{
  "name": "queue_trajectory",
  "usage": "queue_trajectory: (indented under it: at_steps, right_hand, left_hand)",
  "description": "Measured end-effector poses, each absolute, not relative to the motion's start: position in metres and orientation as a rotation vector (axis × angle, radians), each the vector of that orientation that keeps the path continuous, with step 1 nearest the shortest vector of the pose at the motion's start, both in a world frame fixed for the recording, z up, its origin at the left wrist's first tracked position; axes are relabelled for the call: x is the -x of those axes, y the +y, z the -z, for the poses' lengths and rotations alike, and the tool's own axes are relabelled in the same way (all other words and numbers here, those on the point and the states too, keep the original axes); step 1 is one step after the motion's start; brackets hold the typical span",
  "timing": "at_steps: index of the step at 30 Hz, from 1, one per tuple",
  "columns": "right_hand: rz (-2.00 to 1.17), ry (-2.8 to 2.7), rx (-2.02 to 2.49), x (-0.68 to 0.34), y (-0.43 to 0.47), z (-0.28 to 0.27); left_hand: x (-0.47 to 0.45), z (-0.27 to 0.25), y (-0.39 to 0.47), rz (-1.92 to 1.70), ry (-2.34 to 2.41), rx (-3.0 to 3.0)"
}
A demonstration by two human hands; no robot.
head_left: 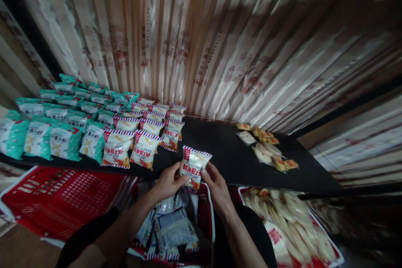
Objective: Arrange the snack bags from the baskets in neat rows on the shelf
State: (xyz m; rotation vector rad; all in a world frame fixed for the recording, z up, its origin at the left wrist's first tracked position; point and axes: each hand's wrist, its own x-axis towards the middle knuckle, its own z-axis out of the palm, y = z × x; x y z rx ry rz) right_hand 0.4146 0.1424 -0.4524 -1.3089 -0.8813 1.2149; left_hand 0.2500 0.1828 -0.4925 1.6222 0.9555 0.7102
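Between both hands an upright snack bag [192, 166] with a red-and-blue striped top edge is held at the front of the black shelf [216, 142]. My left hand [171, 182] grips its left side, fingers bent round the edge. On the opposite side my right hand [216, 184] has its thumb and fingers closed on the bag. Just left stand rows of matching striped snack bags [146, 149]. Below my hands, a red basket [211, 217] holds several more bags [176, 226], lying loosely.
Rows of teal snack bags [65, 140] fill the shelf's left end. Small yellow and white packets [266, 150] lie on its right part. An empty-looking red basket [63, 201] is at lower left; another basket [337, 257] holds pale packets. Printed plastic sheeting [194, 42] hangs behind.
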Motion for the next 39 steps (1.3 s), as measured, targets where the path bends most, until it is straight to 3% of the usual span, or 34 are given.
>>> queue_trajectory:
  at_steps: [10,18,39]
  right_hand:
    - [-1.339,-0.962,1.215,-0.395,0.16,0.462]
    - [-1.117,-1.044,1.274,-0.375,0.198,0.484]
    - [-0.729,-1.49,1.465,-0.36,0.235,0.492]
  left_hand:
    - [-0.241,0.498,0.19,-0.91,1.205,-1.857]
    - [-0.253,0.507,0.183,-1.181,1.62,-2.122]
    - [-0.252,0.501,0.182,-1.043,1.795,-2.068]
